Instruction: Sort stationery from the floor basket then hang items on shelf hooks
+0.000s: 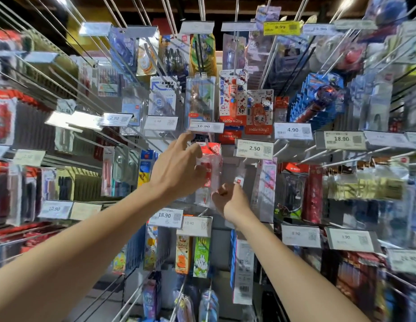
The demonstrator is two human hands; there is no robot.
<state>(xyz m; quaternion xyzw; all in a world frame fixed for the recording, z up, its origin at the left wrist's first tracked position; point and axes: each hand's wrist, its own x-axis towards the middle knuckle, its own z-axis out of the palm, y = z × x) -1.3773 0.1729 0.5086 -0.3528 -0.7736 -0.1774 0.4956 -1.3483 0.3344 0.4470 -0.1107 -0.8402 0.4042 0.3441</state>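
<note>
Bright, even overhead store light; sharp centre, heavy wide-angle stretching and blur toward the edges.

My left hand [176, 168] grips a red-and-clear packet [211, 162] under the 16.90 price tag [203, 126]; my right hand [230, 201] pinches its lower edge.

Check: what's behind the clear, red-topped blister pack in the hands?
Pale shelf back panel shows beside clear red-topped blister pack; directly behind is covered by pack and left hand.

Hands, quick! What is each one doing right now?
Left hand: fingers curled round the red and clear packet, holding it.
Right hand: fingers curled, pinching the same packet's lower end.
</note>
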